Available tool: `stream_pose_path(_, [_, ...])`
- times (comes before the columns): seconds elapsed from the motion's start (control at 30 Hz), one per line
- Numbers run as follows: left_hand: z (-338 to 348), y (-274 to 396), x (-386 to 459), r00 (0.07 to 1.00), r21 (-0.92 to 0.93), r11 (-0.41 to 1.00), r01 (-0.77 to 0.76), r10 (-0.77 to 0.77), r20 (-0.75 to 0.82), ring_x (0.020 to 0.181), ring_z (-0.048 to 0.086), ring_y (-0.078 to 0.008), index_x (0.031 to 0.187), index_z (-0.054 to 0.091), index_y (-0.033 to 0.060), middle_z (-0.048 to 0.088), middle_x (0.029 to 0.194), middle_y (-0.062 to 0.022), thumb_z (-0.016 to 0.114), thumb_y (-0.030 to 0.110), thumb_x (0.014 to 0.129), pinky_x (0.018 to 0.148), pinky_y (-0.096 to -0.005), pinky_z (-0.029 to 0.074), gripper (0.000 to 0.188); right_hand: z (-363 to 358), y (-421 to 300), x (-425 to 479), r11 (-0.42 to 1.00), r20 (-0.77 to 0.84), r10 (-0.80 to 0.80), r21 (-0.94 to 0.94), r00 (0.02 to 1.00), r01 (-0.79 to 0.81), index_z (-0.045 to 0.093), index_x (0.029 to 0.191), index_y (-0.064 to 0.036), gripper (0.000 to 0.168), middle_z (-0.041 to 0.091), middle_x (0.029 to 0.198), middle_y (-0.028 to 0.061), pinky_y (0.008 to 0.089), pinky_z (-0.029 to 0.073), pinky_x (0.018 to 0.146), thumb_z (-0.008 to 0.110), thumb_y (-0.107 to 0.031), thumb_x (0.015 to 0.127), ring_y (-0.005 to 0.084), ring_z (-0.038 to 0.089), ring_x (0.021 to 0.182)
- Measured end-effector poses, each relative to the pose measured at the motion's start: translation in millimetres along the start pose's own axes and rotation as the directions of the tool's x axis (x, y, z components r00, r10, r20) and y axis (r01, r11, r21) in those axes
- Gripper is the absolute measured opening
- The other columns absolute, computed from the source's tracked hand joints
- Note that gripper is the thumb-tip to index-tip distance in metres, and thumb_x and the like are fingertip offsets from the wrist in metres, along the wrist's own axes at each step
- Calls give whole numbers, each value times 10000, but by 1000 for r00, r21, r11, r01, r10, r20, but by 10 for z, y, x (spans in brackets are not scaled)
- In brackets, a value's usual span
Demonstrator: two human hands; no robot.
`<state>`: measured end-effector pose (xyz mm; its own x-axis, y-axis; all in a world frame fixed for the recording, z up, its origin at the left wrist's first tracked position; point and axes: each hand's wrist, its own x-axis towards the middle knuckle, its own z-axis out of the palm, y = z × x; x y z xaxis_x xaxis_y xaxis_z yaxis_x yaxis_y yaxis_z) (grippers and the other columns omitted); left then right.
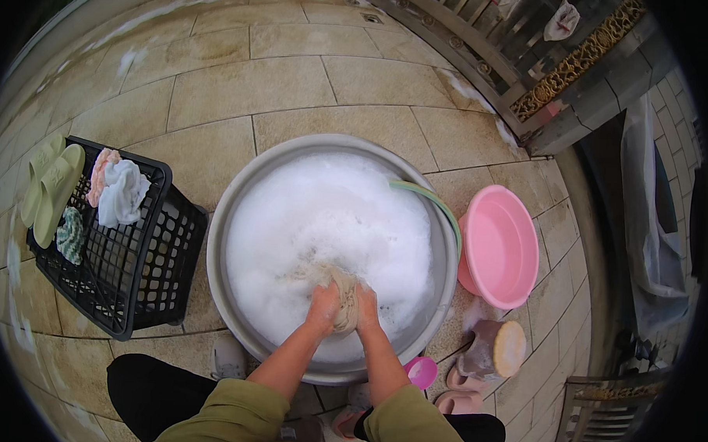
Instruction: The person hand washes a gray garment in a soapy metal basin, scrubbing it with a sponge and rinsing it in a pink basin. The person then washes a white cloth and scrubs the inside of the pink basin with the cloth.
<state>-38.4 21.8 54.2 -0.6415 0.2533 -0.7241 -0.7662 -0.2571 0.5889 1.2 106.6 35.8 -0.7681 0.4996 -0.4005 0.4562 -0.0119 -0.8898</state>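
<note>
A large round metal basin [228, 333] full of white suds [330, 220] stands on the paving before me. Near its close edge, both hands grip a wet beige cloth [346, 302] that bunches up between them. My left hand [324, 305] is on the cloth's left side and my right hand [366, 306] on its right. Foam hides some fingertips and the cloth's far part. A green hose [433, 199] hangs over the basin's right rim, its end among the suds.
Left, a black plastic crate [154, 261] bears green slippers [57, 190], a white cloth [122, 192] and other small cloths. Right are a pink plastic basin [499, 246], a small stool [490, 349] and pink slippers [460, 402]. A small magenta bowl [422, 372] touches the large basin's near right side.
</note>
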Motion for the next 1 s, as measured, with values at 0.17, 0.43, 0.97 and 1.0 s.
stream_pose_path(0.17, [-337,-295,154,941,-389,878,280,-170,293,963,513,-251,1118,441,19,521,1054,-112,312,326,880,784,-396,444,409,-172,-218,74,853,-69,150,513,986,-94,433,1016,-11,227,538,931,117,296,453,729,451,-151,837,226,545,826])
stream_pose_path(0.43, [-397,-441,307,965,-312,932,182,-108,240,878,513,-246,1026,478,45,526,979,-110,385,265,851,727,-382,434,297,421,-370,-436,729,-46,-177,-677,983,99,546,854,-18,386,593,734,165,384,444,608,602,-378,728,268,575,660])
stream_pose_path(0.97, [-42,589,-148,807,206,951,231,-306,506,626,574,-183,879,548,-32,572,754,-107,521,222,796,518,-291,465,269,-282,-477,47,964,232,-251,-23,940,264,399,1094,-48,469,508,1058,116,311,353,867,476,-416,815,229,478,989])
stream_pose_path(1.0, [-103,679,-111,819,193,948,254,-317,478,625,574,-181,878,548,-32,573,756,-106,516,233,803,517,-290,466,278,-274,-470,-45,958,316,-228,-97,921,270,394,1109,-43,486,508,1060,117,309,355,865,496,-409,806,227,479,986])
